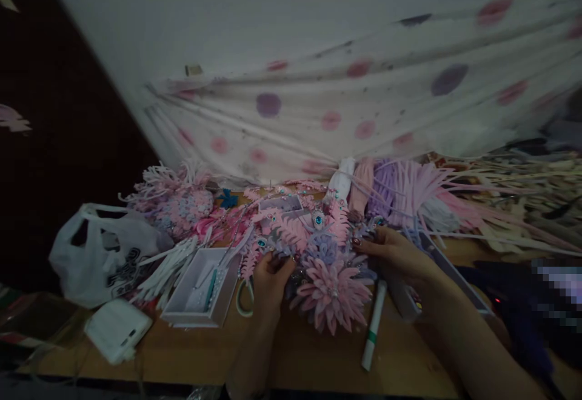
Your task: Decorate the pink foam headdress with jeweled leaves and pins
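Note:
A pink and lilac decoration made of fuzzy-stem flowers and leaves is in front of me, with a large many-petalled pink flower at its lower front. Blue gems in silvery settings sit among its leaves. My left hand is closed on its left side, fingertips at the lilac leaves. On the opposite side my right hand pinches the lilac edge between thumb and fingers. Parts of both hands' fingertips are hidden in the petals. Just right of the big flower lies a white marker with a green band.
A white box with beads and a teal tool stands left, beside scissors handles. Farther left are a plastic bag and a white device. Bundles of fuzzy stems line the back. A dark tool with a red light lies right.

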{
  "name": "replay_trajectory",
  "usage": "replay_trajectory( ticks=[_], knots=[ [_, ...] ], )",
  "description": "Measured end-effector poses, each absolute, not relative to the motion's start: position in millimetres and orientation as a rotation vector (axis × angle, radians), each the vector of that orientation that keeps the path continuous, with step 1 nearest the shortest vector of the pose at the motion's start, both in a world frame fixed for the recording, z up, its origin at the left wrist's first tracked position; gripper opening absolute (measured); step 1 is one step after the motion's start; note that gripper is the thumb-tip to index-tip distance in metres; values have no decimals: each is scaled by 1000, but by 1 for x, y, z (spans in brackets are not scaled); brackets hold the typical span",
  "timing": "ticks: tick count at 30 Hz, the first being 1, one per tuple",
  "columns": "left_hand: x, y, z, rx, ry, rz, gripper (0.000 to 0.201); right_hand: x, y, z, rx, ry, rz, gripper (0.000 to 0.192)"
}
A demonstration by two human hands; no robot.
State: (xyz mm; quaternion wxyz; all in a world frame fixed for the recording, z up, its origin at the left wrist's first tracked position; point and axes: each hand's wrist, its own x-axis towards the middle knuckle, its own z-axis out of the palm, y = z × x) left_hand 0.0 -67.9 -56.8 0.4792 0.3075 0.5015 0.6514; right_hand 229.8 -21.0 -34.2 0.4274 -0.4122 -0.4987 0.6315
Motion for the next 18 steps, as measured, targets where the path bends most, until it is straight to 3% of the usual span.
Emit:
replay_trajectory(
  ticks=[18],
  knots=[
    [-2,-66,-56,814,1209,1575,22,231,-23,-28,-1070,-1402,1402,49]
  ],
)
